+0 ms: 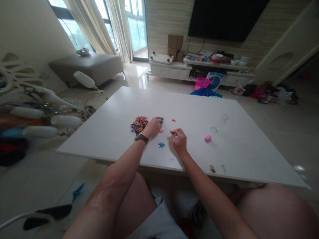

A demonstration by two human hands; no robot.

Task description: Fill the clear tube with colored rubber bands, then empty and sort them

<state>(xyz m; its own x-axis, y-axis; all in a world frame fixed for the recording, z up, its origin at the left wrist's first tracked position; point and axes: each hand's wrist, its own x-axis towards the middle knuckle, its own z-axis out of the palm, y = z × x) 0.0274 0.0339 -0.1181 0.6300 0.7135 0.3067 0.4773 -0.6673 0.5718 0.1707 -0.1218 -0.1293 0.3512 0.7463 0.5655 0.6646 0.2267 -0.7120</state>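
Note:
My left hand (154,126), with a brown-strapped watch on the wrist, reaches over the white table. Its fingers are bent together at some small black bands (162,119). Close to that wrist lies a heap of multicoloured rubber bands (140,124). My right hand (179,139) is closed in a pinch; a tiny reddish tip shows at the fingers, too small to name. Between the hands are a few pink bands (161,131). Nearer to me sit blue bands (161,145), and red bands (173,120) lie farther out.
On the right of the table (249,142) are a pink round object (207,138) and a clear container (224,119) on its side. A small yellow figure piece (212,168) and a clear piece (223,168) lie by the front edge. White padded shapes (66,121) stand at left.

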